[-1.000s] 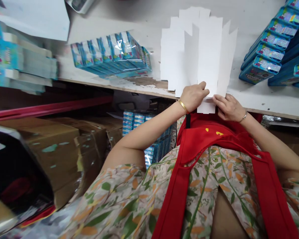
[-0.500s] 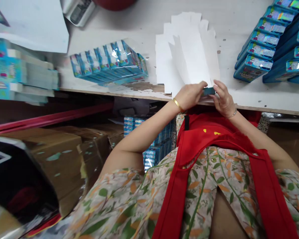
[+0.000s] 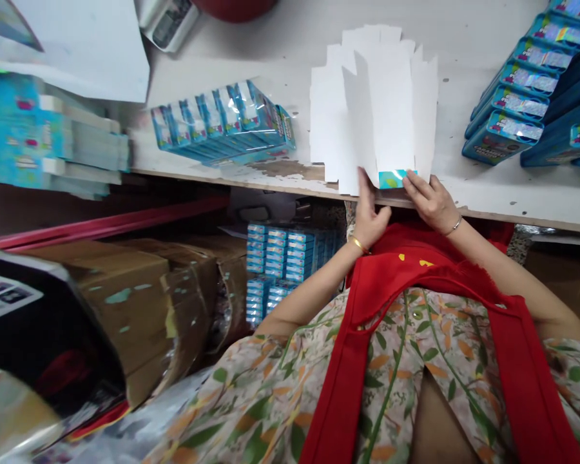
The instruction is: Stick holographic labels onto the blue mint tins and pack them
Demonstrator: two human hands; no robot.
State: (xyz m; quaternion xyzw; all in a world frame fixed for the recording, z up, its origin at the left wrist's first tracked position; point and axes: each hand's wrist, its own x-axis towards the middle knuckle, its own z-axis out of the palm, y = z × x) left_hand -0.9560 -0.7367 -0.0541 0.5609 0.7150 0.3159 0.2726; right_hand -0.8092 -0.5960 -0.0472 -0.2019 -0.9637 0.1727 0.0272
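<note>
An unfolded cardboard box blank (image 3: 391,96) lies white side up at the table's front edge, its side panels partly raised. At its near end a small flap (image 3: 391,179) is turned up, showing its blue and green print. My left hand (image 3: 371,216) is at the blank's near left part, fingers stretched forward and thumb apart, holding nothing. On the right end of the printed flap, my right hand (image 3: 432,203) has its fingers closed over the cardboard; its thumb is hidden.
A clear-wrapped row of blue boxes (image 3: 222,119) stands to the left, with a stack of flat printed blanks (image 3: 77,138) farther left. Rows of blue tins (image 3: 507,132) stand at right. Under the table are stacked blue boxes (image 3: 280,258) and brown cartons (image 3: 125,290).
My left hand has let go of the flap and drawn back toward me, its fingers straightening. The flap now shows its bright print, and my right hand stays at it. The view has shifted slightly.
</note>
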